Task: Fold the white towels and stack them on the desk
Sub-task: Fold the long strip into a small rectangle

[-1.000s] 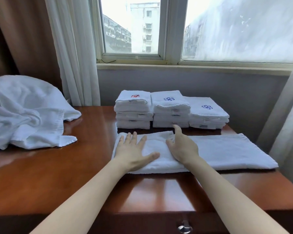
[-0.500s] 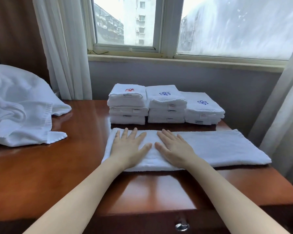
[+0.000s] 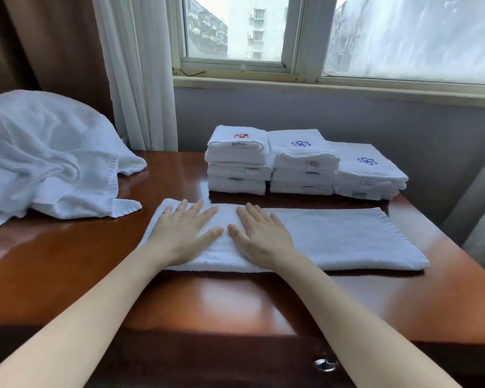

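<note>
While both hands lie flat on the left end of the long white towel [image 3: 347, 239], the step in hand looks to be smoothing the strip before its next fold. The left hand [image 3: 184, 233] and right hand [image 3: 263, 238] rest side by side, thumbs nearly touching, fingers [image 3: 196, 210] straight and slightly spread, pinching nothing. The towel lies lengthwise across the worktop [image 3: 235, 303], just in front of three stacks of folded towels [image 3: 303, 163]. To do it well, I judge, the palms should press evenly and sweep outward toward the free right end so creases do not get trapped, with the near and far edges kept in line. An unfolded heap of white towels [image 3: 39, 158] waits at the left, its left side cut off by the frame. How many layers the strip has is hard to tell, the labels [image 3: 312, 165] on the stacks are too small to read, and the hands hide the cloth beneath them.
</note>
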A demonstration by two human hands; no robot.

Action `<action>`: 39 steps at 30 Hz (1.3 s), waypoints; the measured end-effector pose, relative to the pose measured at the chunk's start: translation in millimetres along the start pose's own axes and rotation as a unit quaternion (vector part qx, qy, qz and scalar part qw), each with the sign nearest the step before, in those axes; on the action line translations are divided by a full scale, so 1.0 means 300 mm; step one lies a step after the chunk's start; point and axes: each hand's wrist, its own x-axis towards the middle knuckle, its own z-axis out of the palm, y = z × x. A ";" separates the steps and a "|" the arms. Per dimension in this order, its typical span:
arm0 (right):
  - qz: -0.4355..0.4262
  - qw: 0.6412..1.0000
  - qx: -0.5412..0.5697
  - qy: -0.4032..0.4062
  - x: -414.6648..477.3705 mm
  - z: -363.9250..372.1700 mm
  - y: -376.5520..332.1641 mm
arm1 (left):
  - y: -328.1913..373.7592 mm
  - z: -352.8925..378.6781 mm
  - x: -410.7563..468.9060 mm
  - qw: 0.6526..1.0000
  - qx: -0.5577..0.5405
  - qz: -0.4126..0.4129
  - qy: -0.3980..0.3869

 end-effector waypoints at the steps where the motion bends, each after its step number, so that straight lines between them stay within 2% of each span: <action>1: -0.002 1.000 0.001 -0.002 -0.006 -0.008 0.011 | 0.002 -0.003 0.000 1.000 0.006 0.000 -0.002; 4: -0.004 1.000 0.001 -0.009 -0.034 -0.044 0.059 | 0.024 -0.027 0.001 1.000 0.012 -0.006 -0.020; 6: 0.003 1.000 0.016 -0.006 -0.054 -0.080 0.096 | 0.072 -0.051 0.002 0.999 -0.021 0.002 -0.039; 11: 0.062 0.993 0.042 0.091 -0.137 -0.201 0.242 | 0.322 -0.078 0.030 0.986 -0.117 0.113 -0.029; 16: 0.149 0.974 0.032 0.170 -0.282 -0.258 0.450 | 0.574 -0.075 0.102 0.972 -0.137 0.186 -0.026; 24: 0.260 0.956 0.020 0.134 -0.381 -0.262 0.613 | 0.823 0.000 0.158 0.965 -0.102 0.242 -0.014; 28: 0.243 0.956 0.009 0.163 -0.384 -0.248 0.607 | 0.843 0.053 0.168 0.970 -0.031 0.242 -0.003; 32: 0.214 0.958 0.082 0.170 -0.392 -0.261 0.609 | 0.839 0.076 0.174 0.970 -0.020 0.242 0.002; 35: 0.206 0.944 0.172 0.193 -0.404 -0.267 0.603 | 0.836 0.074 0.170 0.969 -0.045 0.243 0.023; 39: 0.216 0.923 0.198 0.250 -0.405 -0.281 0.596 | 0.835 0.069 0.146 0.950 -0.141 0.261 0.094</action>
